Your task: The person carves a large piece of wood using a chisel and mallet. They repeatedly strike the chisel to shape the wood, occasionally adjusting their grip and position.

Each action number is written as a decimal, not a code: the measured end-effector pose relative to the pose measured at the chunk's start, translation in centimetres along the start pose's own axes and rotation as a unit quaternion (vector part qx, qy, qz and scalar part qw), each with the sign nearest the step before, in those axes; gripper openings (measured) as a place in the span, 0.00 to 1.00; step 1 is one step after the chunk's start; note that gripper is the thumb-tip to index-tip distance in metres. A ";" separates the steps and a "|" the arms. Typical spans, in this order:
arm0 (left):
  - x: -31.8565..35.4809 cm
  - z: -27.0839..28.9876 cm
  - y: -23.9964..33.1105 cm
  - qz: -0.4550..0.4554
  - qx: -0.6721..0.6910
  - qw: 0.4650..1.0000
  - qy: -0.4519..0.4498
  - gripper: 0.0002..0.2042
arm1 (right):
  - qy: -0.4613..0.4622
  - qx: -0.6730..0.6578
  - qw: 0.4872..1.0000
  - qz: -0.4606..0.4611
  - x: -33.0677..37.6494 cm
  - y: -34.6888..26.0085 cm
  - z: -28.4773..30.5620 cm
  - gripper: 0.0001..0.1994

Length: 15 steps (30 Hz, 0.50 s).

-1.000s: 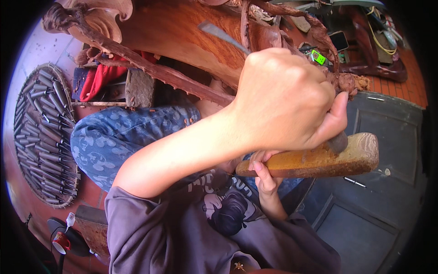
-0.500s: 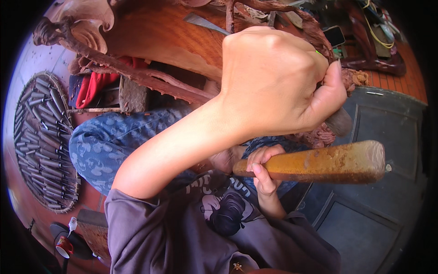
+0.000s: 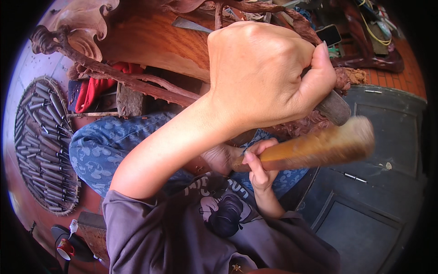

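My left hand (image 3: 264, 75) is a fist around a chisel, whose dark, rounded handle end (image 3: 335, 109) sticks out below the thumb. A flat metal blade (image 3: 191, 24) shows beyond the fist over reddish wood; my hand hides whether it joins that handle. Lower down, my right hand (image 3: 262, 170) grips the narrow end of a yellow-brown wooden mallet (image 3: 305, 148). Its thick end is motion-blurred, close below the chisel's handle end; I cannot tell whether they touch. A large carved wooden piece (image 3: 150, 41) with branch-like edges lies in front of me.
A basket of several dark-handled tools (image 3: 45, 146) stands on the left floor. Red cloth (image 3: 86, 93) hangs by a wooden block (image 3: 130, 99). A dark panel (image 3: 369, 182) is on the right, with a pen-like item (image 3: 355, 177) on it. A red cup (image 3: 65, 249) stands lower left.
The mallet's thick end has swung up toward the chisel's handle end. My left fist appears slightly further left and up, with more of the handle end showing.
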<state>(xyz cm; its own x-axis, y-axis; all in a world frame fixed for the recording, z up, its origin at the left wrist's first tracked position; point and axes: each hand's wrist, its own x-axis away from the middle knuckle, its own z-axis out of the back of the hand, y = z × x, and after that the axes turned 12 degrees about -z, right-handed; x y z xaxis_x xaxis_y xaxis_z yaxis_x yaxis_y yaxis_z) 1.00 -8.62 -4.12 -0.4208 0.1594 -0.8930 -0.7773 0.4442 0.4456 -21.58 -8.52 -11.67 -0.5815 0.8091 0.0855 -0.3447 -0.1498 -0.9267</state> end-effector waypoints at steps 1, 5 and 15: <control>0.0 0.1 0.1 0.001 -0.002 1.000 -0.006 0.18 | -0.003 -0.126 0.992 -0.002 0.1 0.0 -0.6 0.13; 0.1 0.2 0.1 0.008 -0.001 1.000 -0.010 0.18 | -0.012 -0.026 0.998 -0.059 0.3 -0.5 -0.5 0.13; 0.1 0.3 -0.2 -0.003 -0.011 1.000 -0.019 0.18 | 0.002 -0.123 0.992 -0.040 0.6 0.1 -0.4 0.12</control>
<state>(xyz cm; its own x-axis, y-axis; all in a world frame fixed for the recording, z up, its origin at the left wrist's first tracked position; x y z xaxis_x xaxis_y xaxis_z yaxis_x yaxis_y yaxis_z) 1.29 -8.48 -4.31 -0.3983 0.1894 -0.8975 -0.7902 0.4259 0.4406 -21.65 -7.86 -11.84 -0.5570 0.8146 0.1618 -0.2000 0.0576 -0.9781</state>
